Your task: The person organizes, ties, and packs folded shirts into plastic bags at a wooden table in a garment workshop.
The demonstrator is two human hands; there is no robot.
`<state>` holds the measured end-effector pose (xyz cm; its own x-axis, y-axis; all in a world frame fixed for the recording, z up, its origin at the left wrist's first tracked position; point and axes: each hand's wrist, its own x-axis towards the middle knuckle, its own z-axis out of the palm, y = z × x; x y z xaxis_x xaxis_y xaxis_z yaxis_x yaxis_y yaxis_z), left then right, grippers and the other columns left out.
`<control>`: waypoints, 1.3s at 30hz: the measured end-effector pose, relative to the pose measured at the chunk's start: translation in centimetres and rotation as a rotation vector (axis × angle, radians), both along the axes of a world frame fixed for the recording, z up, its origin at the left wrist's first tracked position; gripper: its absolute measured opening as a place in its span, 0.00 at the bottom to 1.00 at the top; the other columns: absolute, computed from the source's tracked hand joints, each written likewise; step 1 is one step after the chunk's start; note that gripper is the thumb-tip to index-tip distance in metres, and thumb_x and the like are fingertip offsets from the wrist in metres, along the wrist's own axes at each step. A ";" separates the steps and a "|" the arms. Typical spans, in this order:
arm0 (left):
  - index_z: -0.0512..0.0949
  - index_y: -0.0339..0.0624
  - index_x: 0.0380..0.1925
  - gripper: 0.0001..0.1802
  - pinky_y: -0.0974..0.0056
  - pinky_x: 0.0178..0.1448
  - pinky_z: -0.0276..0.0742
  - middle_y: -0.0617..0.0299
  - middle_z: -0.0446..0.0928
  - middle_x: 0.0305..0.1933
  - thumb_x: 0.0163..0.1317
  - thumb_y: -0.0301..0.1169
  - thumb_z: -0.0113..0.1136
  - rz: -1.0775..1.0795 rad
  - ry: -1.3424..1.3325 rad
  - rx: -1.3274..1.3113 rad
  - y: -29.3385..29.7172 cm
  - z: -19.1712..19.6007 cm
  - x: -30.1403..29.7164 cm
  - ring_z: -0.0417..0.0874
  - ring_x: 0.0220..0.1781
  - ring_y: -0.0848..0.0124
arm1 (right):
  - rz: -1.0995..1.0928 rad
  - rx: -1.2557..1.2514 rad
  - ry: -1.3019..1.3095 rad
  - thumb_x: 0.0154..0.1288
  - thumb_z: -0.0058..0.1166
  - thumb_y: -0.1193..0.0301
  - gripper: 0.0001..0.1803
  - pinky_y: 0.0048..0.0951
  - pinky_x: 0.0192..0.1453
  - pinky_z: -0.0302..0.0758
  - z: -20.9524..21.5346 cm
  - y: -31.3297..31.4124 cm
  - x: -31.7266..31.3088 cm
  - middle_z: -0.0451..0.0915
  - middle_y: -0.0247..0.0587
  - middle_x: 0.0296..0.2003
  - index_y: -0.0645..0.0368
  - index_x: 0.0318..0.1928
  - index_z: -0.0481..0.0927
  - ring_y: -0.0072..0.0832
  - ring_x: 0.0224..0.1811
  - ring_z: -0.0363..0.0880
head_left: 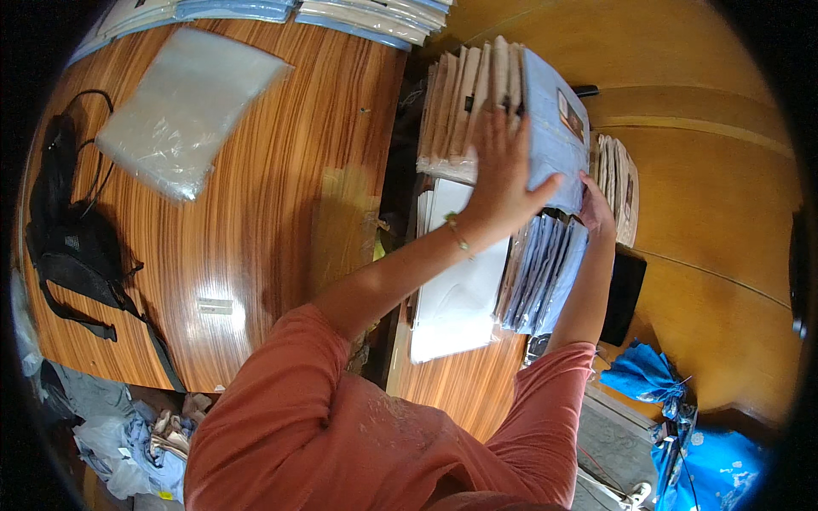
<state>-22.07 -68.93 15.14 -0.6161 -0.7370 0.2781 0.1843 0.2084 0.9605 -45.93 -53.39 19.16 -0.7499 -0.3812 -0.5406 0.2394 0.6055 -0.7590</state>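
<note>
A row of beige folded garments in clear plastic (456,102) stands on edge at the upper middle right. At its right end is a light blue packed garment (554,119) with a picture label. My left hand (503,175), its fingers stretched and thumb apart, is over the front of the beige row, beside the blue pack. It is slightly blurred, and whether it touches the packs I cannot tell. My right hand (598,211) grips the blue pack's lower right edge, its fingers partly hidden. Below are several blue packed garments (545,272) and a white stack of sheets or packs (456,289).
Clear plastic bags (196,106) and a black strapped bag (77,238) lie on the wood-grain table (281,170) at left. More packed garments (366,17) are at the far edge. Another beige stack (618,187), a dark flat panel (625,294) and blue cloth (643,372) are at right.
</note>
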 end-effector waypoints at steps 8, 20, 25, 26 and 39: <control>0.46 0.33 0.64 0.42 0.50 0.70 0.40 0.32 0.38 0.68 0.60 0.44 0.54 -0.173 0.190 0.226 0.3 1.6 0.4 0.34 0.72 0.45 | -0.045 -0.054 0.060 0.58 0.51 0.52 0.25 0.33 0.48 0.71 0.2 -1.9 2.9 0.75 0.34 0.43 0.55 0.49 0.71 0.29 0.43 0.72; 0.61 0.31 0.55 0.29 0.46 0.65 0.52 0.32 0.51 0.59 0.54 0.30 0.56 0.048 0.258 -0.070 2.5 5.2 -2.5 0.55 0.62 0.40 | -0.137 -0.210 -0.060 0.59 0.48 0.55 0.31 0.37 0.56 0.69 -1.5 1.1 -0.1 0.71 0.46 0.52 0.62 0.57 0.64 0.36 0.54 0.71; 0.64 0.26 0.50 0.25 0.46 0.66 0.53 0.31 0.54 0.58 0.50 0.24 0.54 0.028 0.358 -0.234 4.2 6.2 -3.7 0.55 0.62 0.39 | -0.253 -0.416 0.002 0.59 0.47 0.55 0.30 0.37 0.55 0.70 -1.5 3.7 -1.4 0.72 0.47 0.51 0.62 0.57 0.64 0.36 0.53 0.72; 0.65 0.26 0.49 0.25 0.47 0.66 0.54 0.30 0.54 0.57 0.50 0.23 0.53 0.018 0.388 -0.272 4.5 6.3 -3.7 0.55 0.61 0.39 | -0.285 -0.472 0.026 0.59 0.47 0.55 0.30 0.37 0.55 0.70 -1.3 4.5 -1.9 0.72 0.47 0.51 0.62 0.57 0.64 0.36 0.53 0.72; 0.65 0.40 0.54 0.28 0.53 0.66 0.56 0.42 0.50 0.64 0.50 0.15 0.48 -0.064 0.525 -0.183 2.3 5.6 -1.9 0.53 0.66 0.46 | -0.291 -0.748 0.280 0.62 0.43 0.60 0.27 0.39 0.61 0.67 2.0 0.3 1.6 0.71 0.46 0.54 0.62 0.58 0.63 0.37 0.56 0.70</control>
<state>-23.92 -66.63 20.73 -0.4026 -0.6135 0.6794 0.6461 0.3354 0.6856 -44.36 -53.10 21.19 -0.9419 -0.3358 -0.0028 0.0515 -0.1361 -0.9894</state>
